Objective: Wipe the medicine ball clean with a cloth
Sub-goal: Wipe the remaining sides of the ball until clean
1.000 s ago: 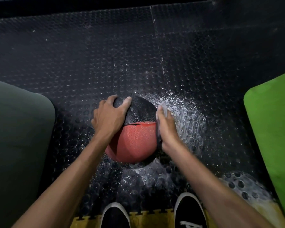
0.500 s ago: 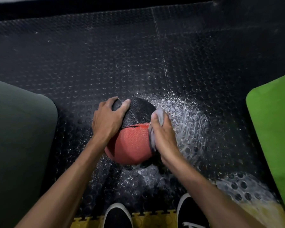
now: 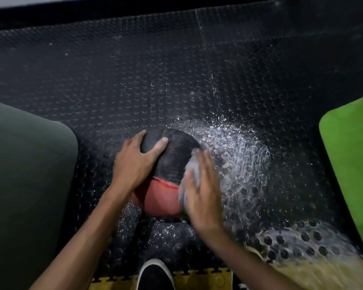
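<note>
The wiping is in hand. The medicine ball [image 3: 166, 164], black on its far half and red on its near half, sits on the studded black floor [image 3: 134, 70] just below the middle of the frame. The left hand [image 3: 137, 162] lies spread over the ball's upper left side, fingers wrapped on the black part to steady it. The right hand [image 3: 201, 193] presses a grey cloth [image 3: 190, 174] flat against the ball's right side, fingers fairly straight over the cloth; the hand is blurred, so I cannot tell its finer hold.

The next move, as I judge it, calls for turning the ball under the left hand so that the unwiped faces, the underside included, come round to the cloth.

White powder or spray [image 3: 235, 151] is scattered on the floor to the right of the ball. A dark green mat [image 3: 25, 164] fills the left edge and a bright green mat [image 3: 352, 160] the right edge, both well apart from the ball. The floor above the ball is open. A shoe [image 3: 155, 275] stands at the bottom, near a yellow strip [image 3: 199, 279].
</note>
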